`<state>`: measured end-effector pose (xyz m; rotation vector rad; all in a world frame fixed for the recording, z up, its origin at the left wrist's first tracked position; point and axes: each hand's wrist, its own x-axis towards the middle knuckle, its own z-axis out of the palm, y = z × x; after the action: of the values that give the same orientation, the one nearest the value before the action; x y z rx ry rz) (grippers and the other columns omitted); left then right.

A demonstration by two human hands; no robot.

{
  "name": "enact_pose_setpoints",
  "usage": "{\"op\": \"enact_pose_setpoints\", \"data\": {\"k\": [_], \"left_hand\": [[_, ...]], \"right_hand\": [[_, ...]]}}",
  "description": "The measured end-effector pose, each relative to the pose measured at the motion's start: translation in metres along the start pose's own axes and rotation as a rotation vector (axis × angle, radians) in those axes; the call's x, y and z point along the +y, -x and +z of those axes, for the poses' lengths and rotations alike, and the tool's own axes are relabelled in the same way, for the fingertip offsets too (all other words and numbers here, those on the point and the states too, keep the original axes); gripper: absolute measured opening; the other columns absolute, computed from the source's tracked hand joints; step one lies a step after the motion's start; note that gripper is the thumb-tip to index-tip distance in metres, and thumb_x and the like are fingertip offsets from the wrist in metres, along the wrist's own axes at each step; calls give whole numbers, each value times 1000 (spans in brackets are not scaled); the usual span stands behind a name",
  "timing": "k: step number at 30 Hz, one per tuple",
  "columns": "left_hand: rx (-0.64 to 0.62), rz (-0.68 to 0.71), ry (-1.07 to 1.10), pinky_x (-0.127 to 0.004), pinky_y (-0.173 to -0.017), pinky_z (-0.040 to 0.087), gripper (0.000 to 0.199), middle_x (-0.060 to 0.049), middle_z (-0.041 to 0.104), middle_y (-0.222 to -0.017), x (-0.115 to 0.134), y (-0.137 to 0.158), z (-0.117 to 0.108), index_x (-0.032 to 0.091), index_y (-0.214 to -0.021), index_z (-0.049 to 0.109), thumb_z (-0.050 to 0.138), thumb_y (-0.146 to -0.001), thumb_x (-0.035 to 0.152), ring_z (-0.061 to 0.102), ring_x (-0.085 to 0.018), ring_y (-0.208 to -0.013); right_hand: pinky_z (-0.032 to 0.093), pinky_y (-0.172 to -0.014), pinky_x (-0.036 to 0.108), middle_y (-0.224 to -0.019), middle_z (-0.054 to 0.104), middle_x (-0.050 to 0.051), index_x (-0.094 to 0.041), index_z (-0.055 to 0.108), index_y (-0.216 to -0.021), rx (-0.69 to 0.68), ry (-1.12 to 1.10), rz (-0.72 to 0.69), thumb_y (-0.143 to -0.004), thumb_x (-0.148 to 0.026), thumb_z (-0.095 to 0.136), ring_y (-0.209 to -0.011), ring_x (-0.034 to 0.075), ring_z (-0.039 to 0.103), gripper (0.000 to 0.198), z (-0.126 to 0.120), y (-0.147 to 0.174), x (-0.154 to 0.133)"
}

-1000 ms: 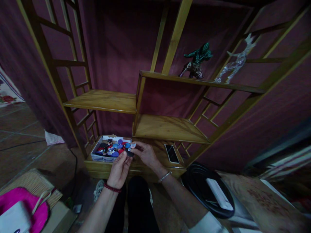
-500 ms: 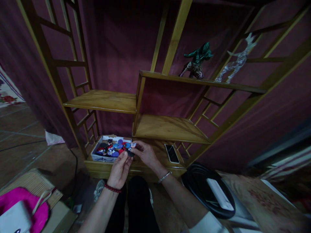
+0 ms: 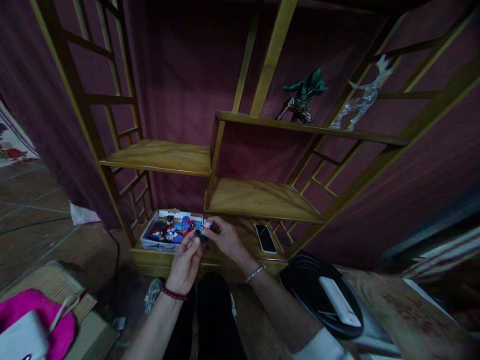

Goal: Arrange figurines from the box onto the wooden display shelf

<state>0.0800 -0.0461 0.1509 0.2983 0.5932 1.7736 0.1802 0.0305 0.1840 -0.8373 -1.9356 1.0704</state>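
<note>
My left hand (image 3: pixel 183 265) pinches the dark round base (image 3: pixel 201 236) of a small figurine (image 3: pixel 207 224) between thumb and fingers. From the other side, the fingers of my right hand (image 3: pixel 227 241) are closed on the same figurine, near its pale upper part. Most of the figurine is hidden by my fingers, so its details cannot be made out. Just left of my hands stands an open white box (image 3: pixel 161 244) holding several small figures in blue, red, purple and black, lying jumbled together. Both hands are above the front of the cabinet's lowest wooden board.
A phone (image 3: pixel 265 238) lies right of my hands. Above are a left shelf (image 3: pixel 161 157) and a lower right shelf (image 3: pixel 262 197). A green statuette (image 3: pixel 305 95) and a clear deer ornament (image 3: pixel 362 97) stand higher up. A coiled black hose (image 3: pixel 311 290) lies at lower right.
The figurine has turned a little in my fingers, and its dark round base now faces me more. The box and phone stay where they were.
</note>
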Motion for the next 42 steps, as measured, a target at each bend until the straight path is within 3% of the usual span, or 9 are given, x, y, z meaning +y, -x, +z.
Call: {"op": "enact_pose_setpoints", "data": {"k": [6, 22, 32, 42], "left_hand": [[-1, 18, -7, -17, -77, 43, 35, 0, 63, -90, -2, 0, -2, 21, -98, 61, 65, -65, 9, 58, -6, -81], [-10, -8, -27, -24, -83, 43, 27, -2, 65, -95, 2, 5, 5, 20, -93, 62, 65, -67, 16, 59, -11, -84], [-34, -17, -14, -25, -82, 44, 22, -2, 66, -92, 1, 3, 2, 18, -90, 64, 65, -68, 17, 60, -10, -80], [21, -20, 7, -25, -78, 47, 14, -1, 66, -81, 1, 3, 5, 15, -79, 64, 67, -65, 17, 59, -8, -71]], "right_hand": [[42, -61, 22, -71, 56, -3, -18, 56, -82, 5, 24, 11, -68, -35, 60, -65, 11, 51, 22, -2, -1, -4], [44, -66, 23, -78, 61, -1, -20, 60, -88, -18, 1, -17, -69, -32, 59, -70, 12, 55, 23, -7, -2, -6], [45, -66, 23, -77, 61, -1, -19, 61, -87, -24, -43, -20, -67, -30, 61, -70, 12, 55, 22, -7, -2, -7], [45, -62, 23, -71, 62, -2, -19, 63, -84, -17, -85, -5, -65, -31, 63, -65, 12, 56, 22, -8, -1, -10]]}}
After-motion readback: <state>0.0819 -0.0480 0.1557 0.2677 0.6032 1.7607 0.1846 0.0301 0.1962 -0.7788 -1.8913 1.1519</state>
